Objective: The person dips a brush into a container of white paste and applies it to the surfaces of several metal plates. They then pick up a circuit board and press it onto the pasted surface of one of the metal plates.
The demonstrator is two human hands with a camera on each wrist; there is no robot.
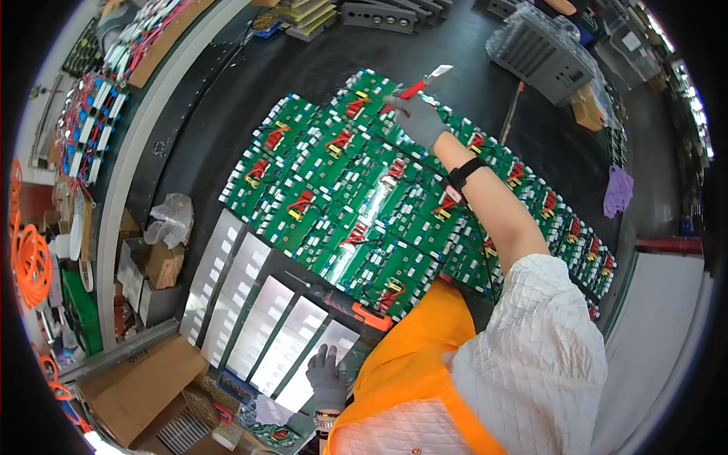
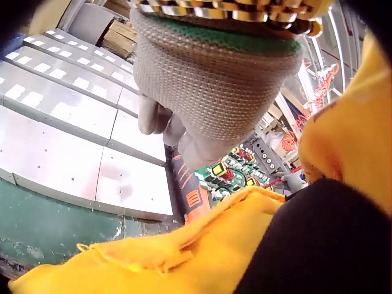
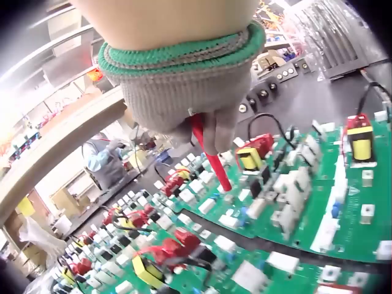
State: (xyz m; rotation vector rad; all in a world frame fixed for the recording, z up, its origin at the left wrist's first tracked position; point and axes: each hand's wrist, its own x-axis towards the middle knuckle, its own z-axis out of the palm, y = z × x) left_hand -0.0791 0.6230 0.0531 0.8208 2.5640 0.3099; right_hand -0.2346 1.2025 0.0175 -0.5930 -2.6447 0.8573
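Observation:
My right hand (image 1: 418, 121), in a grey glove, grips a red-handled tool (image 1: 415, 89) over the far part of the circuit boards. Its pale, flat tip points away from me; in the right wrist view the red handle end (image 3: 218, 171) slants down close over a board. The green boards (image 1: 364, 189) lie edge to edge, with white connectors, red wire bundles and yellow parts. My gloved left hand (image 1: 327, 379) is over the nearest silver metal plates (image 1: 296, 353), its fingers loosely bent and holding nothing. An orange and black tool (image 1: 371, 315) lies between plates and boards, beyond that hand's fingers.
A grey metal case in clear wrap (image 1: 538, 57) stands at the back right, a purple glove (image 1: 618, 191) at the right edge. Cardboard boxes (image 1: 144, 387) are at the lower left. Grey metal blocks (image 1: 379, 17) line the back. In the right wrist view another person (image 3: 105, 162) is farther off.

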